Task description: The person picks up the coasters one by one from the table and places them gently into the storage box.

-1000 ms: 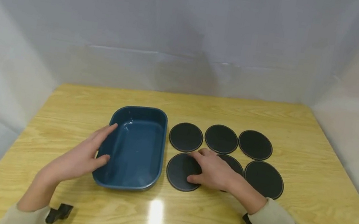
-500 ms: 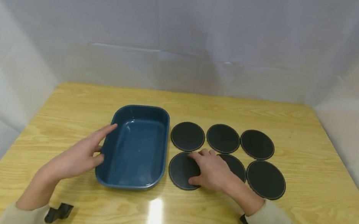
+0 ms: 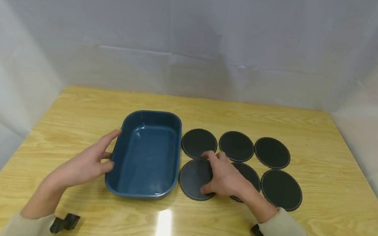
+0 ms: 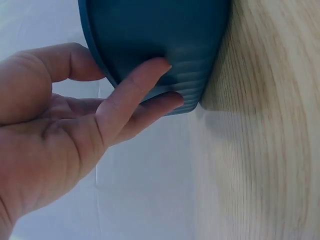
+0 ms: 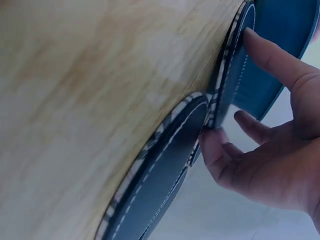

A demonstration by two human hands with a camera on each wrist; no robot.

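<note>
Hidden: the right hand [image 3: 225, 177] covered the left part of the middle front coaster [image 3: 248, 174] and the right edge of the front left coaster [image 3: 195, 178]; both forearms ran out of the head view at the bottom edge.
Hard to make out: the wrist views were close and blurred, so the table's grain smeared; a small black clip [image 3: 65, 222] by the left sleeve could not be identified.
Writing: none could be read on any surface.
Tub: a dark blue tub [image 3: 147, 154], rectangular with rounded corners, smooth and glossy like plastic, stood empty on the table left of the coasters.
Coasters: six flat black discs with pale stitching round the rims lay in two rows of three; the back row held the back left coaster [image 3: 199, 143], the back middle coaster [image 3: 236, 146] and the back right coaster [image 3: 272, 152]; the front right coaster [image 3: 281, 189] lay apart from the hand.
Left hand: the left hand [image 3: 88, 162] lay against the tub's left wall, fingers straight and slightly spread, fingertips [image 4: 160, 65] pressed on the ribbed outer side, thumb at the rim.
Right hand: its fingers were curled, pinching the front left coaster by the edge, thumb [image 5: 272, 55] on top and fingertips under the rim, lifting that edge off the table.
Table: a table [image 3: 332, 164] of pale yellow wood grain, shiny with a glare patch near the front.
Surround: white, wrinkled sheeting [image 3: 201, 34] rose behind and at both sides.
</note>
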